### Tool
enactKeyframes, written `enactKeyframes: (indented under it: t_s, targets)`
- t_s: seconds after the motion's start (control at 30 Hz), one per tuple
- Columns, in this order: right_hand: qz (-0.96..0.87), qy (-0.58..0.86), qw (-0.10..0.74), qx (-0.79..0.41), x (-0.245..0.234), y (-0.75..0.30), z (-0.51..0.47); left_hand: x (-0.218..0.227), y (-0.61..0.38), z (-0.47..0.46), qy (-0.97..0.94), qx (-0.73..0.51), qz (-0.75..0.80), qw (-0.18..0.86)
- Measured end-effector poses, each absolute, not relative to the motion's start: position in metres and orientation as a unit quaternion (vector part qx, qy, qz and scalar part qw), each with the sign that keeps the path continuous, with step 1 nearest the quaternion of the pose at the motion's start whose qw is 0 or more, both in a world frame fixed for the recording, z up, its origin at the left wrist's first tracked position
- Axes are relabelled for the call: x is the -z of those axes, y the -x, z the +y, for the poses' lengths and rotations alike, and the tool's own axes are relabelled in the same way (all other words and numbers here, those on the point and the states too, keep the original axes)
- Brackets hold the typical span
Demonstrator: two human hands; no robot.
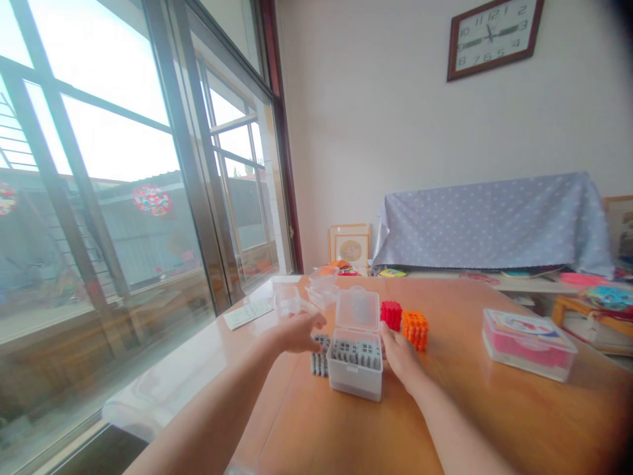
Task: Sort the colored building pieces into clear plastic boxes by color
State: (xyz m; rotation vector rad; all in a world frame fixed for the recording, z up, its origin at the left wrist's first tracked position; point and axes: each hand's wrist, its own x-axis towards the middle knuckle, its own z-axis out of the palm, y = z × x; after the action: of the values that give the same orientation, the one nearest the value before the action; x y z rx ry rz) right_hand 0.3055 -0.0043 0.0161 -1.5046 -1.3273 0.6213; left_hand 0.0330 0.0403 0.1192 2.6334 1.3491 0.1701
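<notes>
A clear plastic box [355, 382] stands on the table with its hinged lid [357, 310] raised at the back. Grey interlocking blocks [357, 351] lie inside it. Just left of the box, another grey block [320, 359] rests on the table. My left hand [301, 330] is over that block, fingers curved and apart; I see nothing held in it. At the box's right side is my right hand [403, 356], gripping the side near the rim, some fingers hidden. Behind it sit a red cube [391, 315] and an orange cube [415, 331] of similar pieces.
Empty-looking clear containers [324, 290] are stacked behind my left hand, near a paper sheet [248, 313]. A lidded box with pink contents [529, 344] sits on the wooden table [459, 409] at right. A glass door [113, 198] runs along the left.
</notes>
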Motion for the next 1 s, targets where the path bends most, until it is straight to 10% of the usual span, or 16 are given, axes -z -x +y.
enactKeyframes:
  t_s: [1.0]
  targets:
    - [-0.540, 0.624, 0.501, -0.262, -0.014, -0.300, 0.001, -0.105, -0.086, 0.023, -0.913, -0.132, 0.385, -0.005]
